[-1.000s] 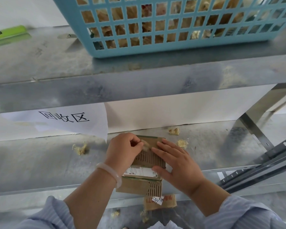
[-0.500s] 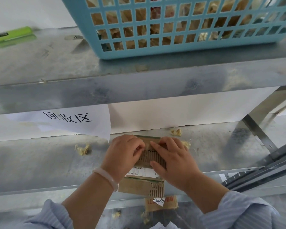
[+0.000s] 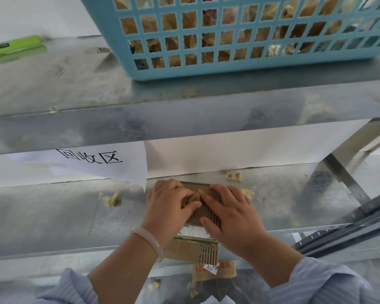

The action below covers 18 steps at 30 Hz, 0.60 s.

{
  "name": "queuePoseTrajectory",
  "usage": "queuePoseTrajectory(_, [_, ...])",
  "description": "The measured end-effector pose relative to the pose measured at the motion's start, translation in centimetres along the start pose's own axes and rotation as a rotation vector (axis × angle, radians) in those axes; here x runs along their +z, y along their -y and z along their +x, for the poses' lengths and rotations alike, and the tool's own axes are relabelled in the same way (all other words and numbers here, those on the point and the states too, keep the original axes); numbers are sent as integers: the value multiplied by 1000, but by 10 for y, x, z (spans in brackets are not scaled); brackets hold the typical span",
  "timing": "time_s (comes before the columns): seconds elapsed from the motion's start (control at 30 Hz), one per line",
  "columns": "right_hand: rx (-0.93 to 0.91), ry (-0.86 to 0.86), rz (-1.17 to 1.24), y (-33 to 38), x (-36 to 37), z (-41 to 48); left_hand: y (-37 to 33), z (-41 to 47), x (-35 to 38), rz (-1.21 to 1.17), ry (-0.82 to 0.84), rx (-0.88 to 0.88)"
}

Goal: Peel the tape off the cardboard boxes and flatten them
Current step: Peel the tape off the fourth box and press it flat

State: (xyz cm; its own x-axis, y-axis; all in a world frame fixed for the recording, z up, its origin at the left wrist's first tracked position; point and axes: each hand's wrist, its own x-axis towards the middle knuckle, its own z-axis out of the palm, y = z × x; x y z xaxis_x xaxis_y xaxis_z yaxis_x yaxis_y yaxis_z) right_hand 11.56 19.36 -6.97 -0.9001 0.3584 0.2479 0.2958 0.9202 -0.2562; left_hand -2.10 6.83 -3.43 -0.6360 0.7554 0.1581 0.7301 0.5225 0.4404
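Note:
A small flattened cardboard box (image 3: pixel 206 213) lies on the lower metal shelf (image 3: pixel 64 218), its corrugated layer bared and a white label (image 3: pixel 194 233) near its front end. That end hangs over the shelf edge. My left hand (image 3: pixel 168 205) is curled on the box's left side, thumb and fingers pinching a brownish strip of tape (image 3: pixel 188 199) on top. My right hand (image 3: pixel 228 216) lies flat on the box, index finger stretched toward the pinched spot and thumb at the near edge. Both hands hide most of the box's top.
A blue plastic basket (image 3: pixel 239 69) of brown tape scraps sits on the upper shelf, with a green utility knife (image 3: pixel 13 46) at far left. A paper sign (image 3: pixel 92 161) hangs from that shelf. Tape crumbs (image 3: pixel 110 198) lie around; another cardboard piece (image 3: pixel 215 270) lies below.
My right hand slid left and forward over the box until its index finger met my left hand's fingers. My left hand stayed curled on the same spot.

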Motion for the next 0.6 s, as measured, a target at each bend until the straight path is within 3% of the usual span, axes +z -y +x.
queuePoseTrajectory(0.17, [13,30,6,0,-1,0,-3,3,-5,-107,-34,-122])
queuePoseTrajectory(0.3, [3,26,3,-1,-3,1,2,-1,-11,51,-178,-117])
queuePoseTrajectory(0.4, [-3,24,-7,-1,-4,1,6,-3,-15,18,-230,-178])
queuePoseTrajectory(0.6, [-22,-3,-16,0,-2,0,9,-7,-18,144,-136,98])
